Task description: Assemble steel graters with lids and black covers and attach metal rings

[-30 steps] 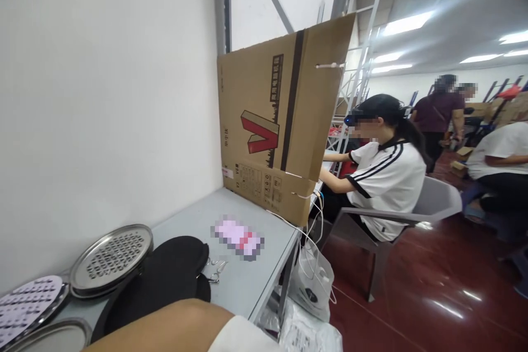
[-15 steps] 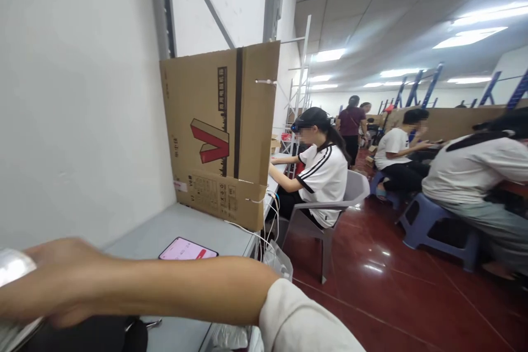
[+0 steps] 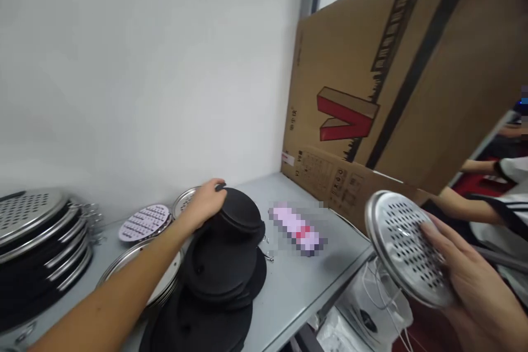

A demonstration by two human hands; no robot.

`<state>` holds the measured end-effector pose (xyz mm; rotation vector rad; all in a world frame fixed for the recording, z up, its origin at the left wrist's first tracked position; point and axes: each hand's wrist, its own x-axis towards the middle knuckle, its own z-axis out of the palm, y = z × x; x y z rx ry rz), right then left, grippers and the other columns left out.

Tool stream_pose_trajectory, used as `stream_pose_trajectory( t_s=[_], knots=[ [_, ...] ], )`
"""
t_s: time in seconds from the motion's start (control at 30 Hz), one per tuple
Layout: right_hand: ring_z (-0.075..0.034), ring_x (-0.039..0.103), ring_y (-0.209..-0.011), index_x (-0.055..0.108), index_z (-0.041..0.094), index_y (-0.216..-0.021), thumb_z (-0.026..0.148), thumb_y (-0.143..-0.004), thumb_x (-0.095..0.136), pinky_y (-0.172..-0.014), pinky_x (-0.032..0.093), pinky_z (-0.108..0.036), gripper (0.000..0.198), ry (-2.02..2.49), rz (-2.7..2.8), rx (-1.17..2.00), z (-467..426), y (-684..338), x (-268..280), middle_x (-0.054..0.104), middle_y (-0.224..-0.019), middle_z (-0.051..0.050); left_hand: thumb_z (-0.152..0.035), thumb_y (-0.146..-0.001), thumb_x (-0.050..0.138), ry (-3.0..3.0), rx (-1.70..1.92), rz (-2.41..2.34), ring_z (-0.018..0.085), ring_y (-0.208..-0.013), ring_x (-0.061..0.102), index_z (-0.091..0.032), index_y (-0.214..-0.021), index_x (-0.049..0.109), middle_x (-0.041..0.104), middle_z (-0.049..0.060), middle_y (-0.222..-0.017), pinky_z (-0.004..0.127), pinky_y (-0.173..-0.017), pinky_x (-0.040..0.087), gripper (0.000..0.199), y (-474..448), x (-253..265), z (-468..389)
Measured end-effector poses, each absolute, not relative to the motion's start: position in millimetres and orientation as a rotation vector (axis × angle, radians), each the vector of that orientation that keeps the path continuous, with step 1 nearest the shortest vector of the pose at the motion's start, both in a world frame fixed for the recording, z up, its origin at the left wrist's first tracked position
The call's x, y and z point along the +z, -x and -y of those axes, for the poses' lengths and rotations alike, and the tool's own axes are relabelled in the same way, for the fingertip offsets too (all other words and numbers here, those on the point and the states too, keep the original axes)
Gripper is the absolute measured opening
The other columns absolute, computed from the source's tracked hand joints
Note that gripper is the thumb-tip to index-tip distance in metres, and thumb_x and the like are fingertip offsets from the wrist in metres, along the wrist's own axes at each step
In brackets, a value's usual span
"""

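Observation:
My right hand point(image 3: 474, 275) grips a stack of round perforated metal plates point(image 3: 406, 236) by the edge, held up past the table's front edge. On the table, my left hand point(image 3: 206, 201) has its fingers bent over the rim of a black round disc point(image 3: 241, 206). That disc tops a spread of overlapping black discs point(image 3: 218, 264). Behind my left forearm are metal discs point(image 3: 165, 280) and a grater-like plate with rows of slots point(image 3: 145, 223). A tall stack of perforated metal and black discs point(image 3: 33, 214) stands at the far left.
A phone with a pink screen point(image 3: 295, 225), partly pixelated, lies on the grey table point(image 3: 272, 291). A large cardboard sheet point(image 3: 338, 77) stands at the right. Beyond it, another person's arm point(image 3: 466, 206) shows. White cables and plastic bags point(image 3: 375, 302) hang below the table edge.
My view has swung left and down from the room to the table. The discs and both hands are now in sight; earlier, one arm stretched across the lower left with a blurred shiny object at its hand.

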<state>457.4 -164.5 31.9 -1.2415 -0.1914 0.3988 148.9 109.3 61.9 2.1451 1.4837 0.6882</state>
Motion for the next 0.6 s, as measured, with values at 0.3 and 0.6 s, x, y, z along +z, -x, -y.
stream_pose_trajectory(
  t_s=[0.3, 0.6],
  knots=[
    [-0.019, 0.073, -0.072, 0.073, 0.018, -0.086, 0.026, -0.07, 0.075, -0.064, 0.063, -0.027, 0.018, 0.902, 0.234, 0.859, 51.2, -386.4, 45.0, 0.077, -0.085, -0.005, -0.023, -0.077, 0.065, -2.296, 0.61, -1.476, 0.039, -0.125, 0.05, -0.01, -0.11, 0.069, 0.065, 0.023, -0.119, 0.049, -0.104, 0.038, 0.036, -161.9, 43.8, -95.7],
    [-0.021, 0.069, -0.087, 0.072, 0.02, -0.094, 0.039, -0.07, 0.078, -0.078, 0.057, -0.03, 0.031, 0.584, 0.815, 1.129, -50.8, -206.7, 70.2, 0.075, -0.092, -0.003, -0.05, -0.1, 0.031, -1.877, 1.233, -0.701, 0.026, -0.144, 0.027, -0.036, -0.152, 0.02, 0.023, 0.001, -0.16, 0.043, -0.115, 0.032, 0.055, -72.9, 79.8, -2.8]
  ],
)
